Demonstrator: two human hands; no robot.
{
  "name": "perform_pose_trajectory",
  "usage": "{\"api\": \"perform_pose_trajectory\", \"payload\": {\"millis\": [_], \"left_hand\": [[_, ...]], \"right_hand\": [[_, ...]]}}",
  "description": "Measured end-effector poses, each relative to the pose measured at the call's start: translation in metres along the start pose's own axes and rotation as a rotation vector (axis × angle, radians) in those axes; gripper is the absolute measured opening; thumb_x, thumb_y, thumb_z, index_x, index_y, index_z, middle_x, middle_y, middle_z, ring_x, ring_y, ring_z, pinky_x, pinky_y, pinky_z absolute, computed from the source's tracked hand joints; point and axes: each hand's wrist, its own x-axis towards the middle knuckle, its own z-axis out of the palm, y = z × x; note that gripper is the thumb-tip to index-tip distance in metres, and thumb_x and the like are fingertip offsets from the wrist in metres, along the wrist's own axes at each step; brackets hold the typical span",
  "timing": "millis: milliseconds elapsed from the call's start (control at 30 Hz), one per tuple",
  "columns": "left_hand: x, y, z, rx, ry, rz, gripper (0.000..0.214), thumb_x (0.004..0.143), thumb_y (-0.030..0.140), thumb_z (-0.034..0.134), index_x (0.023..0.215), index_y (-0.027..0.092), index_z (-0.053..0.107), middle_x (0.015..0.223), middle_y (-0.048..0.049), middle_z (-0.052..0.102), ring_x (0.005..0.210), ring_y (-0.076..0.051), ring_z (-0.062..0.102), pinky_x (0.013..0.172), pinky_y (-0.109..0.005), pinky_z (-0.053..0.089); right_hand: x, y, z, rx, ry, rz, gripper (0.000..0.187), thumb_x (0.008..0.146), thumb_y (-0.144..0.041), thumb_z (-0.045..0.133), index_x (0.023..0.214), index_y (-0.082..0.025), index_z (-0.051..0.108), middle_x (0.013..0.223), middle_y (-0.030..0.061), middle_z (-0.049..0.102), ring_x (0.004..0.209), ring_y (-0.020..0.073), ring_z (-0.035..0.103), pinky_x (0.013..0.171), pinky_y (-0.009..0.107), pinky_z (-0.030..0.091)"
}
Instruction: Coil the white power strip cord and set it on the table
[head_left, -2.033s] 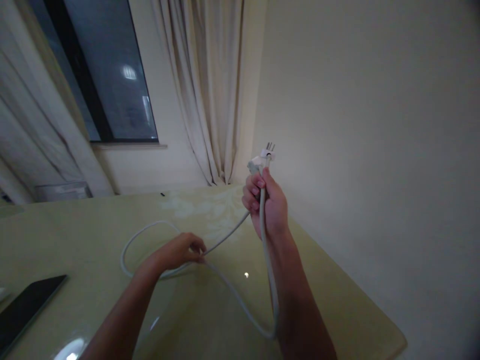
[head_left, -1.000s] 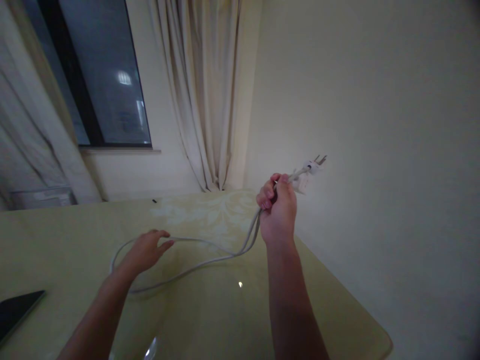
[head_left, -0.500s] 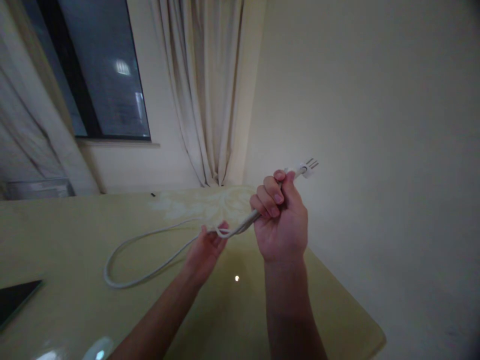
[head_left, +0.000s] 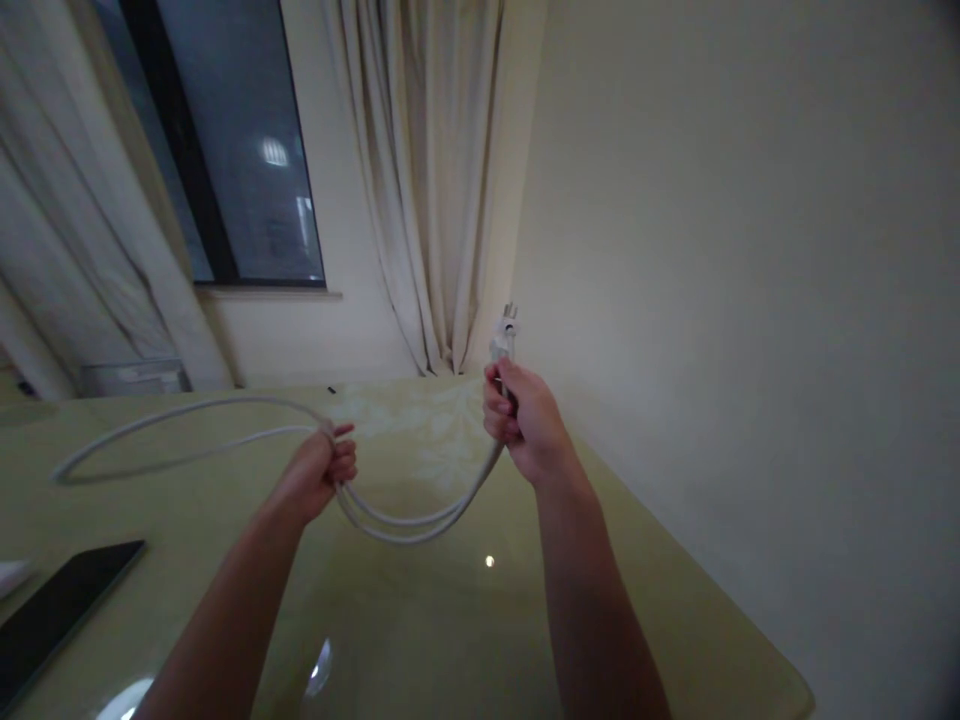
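Note:
A pale power cord [head_left: 409,532] hangs in a doubled curve between my two hands. My right hand [head_left: 521,412] is closed around it near one end, where a plug [head_left: 505,335] with metal prongs sticks up above the fist. Farther along, my left hand [head_left: 319,468] wraps its fingers round the doubled cord. Beyond that hand a wide loop of the cord reaches left over the table [head_left: 420,630]. The parts of the cord inside both fists are hidden.
A flat black device [head_left: 64,615] lies at the table's left, with a white item [head_left: 13,575] beside it. Behind the table are curtains [head_left: 420,190], a window [head_left: 240,150] and a clear box [head_left: 135,378]. A bare wall [head_left: 712,300] borders the right side.
My left hand has moved left along the cord and closed on it, drawing the doubled part out longer. My right hand has turned the plug more upright and shifted left in view.

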Motion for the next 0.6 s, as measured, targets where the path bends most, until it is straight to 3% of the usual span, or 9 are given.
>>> {"api": "perform_pose_trajectory", "payload": {"millis": [100,200,267,400,500,600], "left_hand": [[0.000,-0.014,0.000,0.291,-0.015,0.016,0.018,0.099,0.033,0.059,0.095,0.015,0.061,0.053,0.0092,0.041,0.035,-0.007,0.029,0.037,-0.016,0.020],[-0.001,-0.015,-0.005,0.669,0.047,0.145,0.032,0.096,0.046,0.058,0.088,0.015,0.062,0.054,0.0061,0.045,0.039,-0.010,0.035,0.039,-0.020,0.024],[-0.001,-0.009,-0.008,0.754,0.084,0.184,0.038,0.093,0.052,0.058,0.087,0.015,0.064,0.059,0.0032,0.050,0.044,-0.012,0.041,0.041,-0.022,0.030],[-0.001,0.005,-0.012,0.656,0.064,0.248,0.041,0.084,0.053,0.066,0.091,0.012,0.068,0.069,0.0026,0.050,0.053,-0.010,0.043,0.046,-0.021,0.034],[-0.005,0.013,-0.008,0.437,-0.025,0.243,0.037,0.073,0.046,0.078,0.087,0.013,0.066,0.067,0.0061,0.044,0.051,-0.006,0.034,0.043,-0.017,0.024],[-0.013,0.017,0.000,0.295,-0.104,0.228,0.036,0.070,0.041,0.081,0.087,0.014,0.063,0.066,0.0084,0.040,0.047,-0.004,0.027,0.041,-0.016,0.015]], "right_hand": [[0.007,0.014,-0.002,-0.101,-0.012,0.063,0.038,0.090,-0.052,0.073,0.082,-0.020,0.055,0.050,-0.0134,0.039,0.035,0.0024,0.021,0.035,0.016,0.013],[0.017,0.028,-0.002,-0.106,0.038,0.080,0.037,0.090,-0.052,0.072,0.083,-0.021,0.053,0.050,-0.0143,0.038,0.034,0.0028,0.022,0.035,0.016,0.012],[0.024,0.036,-0.002,-0.063,0.088,0.075,0.035,0.091,-0.050,0.070,0.084,-0.021,0.053,0.049,-0.0146,0.037,0.034,0.0027,0.022,0.035,0.016,0.012],[0.036,0.044,-0.010,-0.006,0.219,0.031,0.033,0.093,-0.048,0.069,0.084,-0.021,0.053,0.048,-0.0153,0.035,0.034,0.0026,0.021,0.035,0.016,0.013],[0.040,0.045,-0.018,-0.015,0.287,-0.016,0.033,0.093,-0.049,0.068,0.084,-0.021,0.053,0.048,-0.0156,0.034,0.035,0.0027,0.020,0.036,0.016,0.014],[0.041,0.045,-0.024,-0.071,0.273,-0.034,0.033,0.093,-0.049,0.067,0.084,-0.020,0.055,0.050,-0.0152,0.033,0.037,0.0033,0.019,0.036,0.017,0.014]]}}
